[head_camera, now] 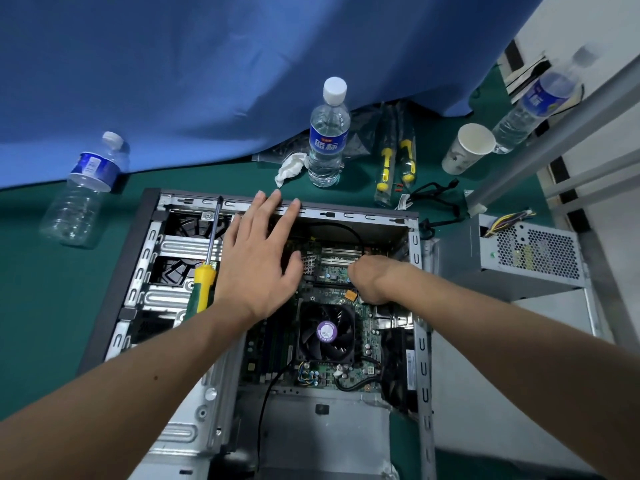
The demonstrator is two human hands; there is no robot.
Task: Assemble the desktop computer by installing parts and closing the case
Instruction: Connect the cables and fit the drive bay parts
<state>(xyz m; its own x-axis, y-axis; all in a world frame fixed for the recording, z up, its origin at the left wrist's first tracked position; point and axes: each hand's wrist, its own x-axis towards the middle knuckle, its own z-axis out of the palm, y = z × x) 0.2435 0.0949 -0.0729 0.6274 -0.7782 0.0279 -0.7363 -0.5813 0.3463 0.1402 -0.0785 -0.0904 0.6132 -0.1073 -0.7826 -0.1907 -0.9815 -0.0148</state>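
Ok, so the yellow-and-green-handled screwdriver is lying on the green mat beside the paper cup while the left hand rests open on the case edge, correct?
Not quite. The head view shows the yellow-and-green-handled screwdriver lying inside the open grey metal computer case, across its drive bays, not by the white paper cup. The left hand does rest open on the case edge.

One head-worn wide-angle view looks steeply down, close over the open computer case (414, 244) on the table (52, 306).
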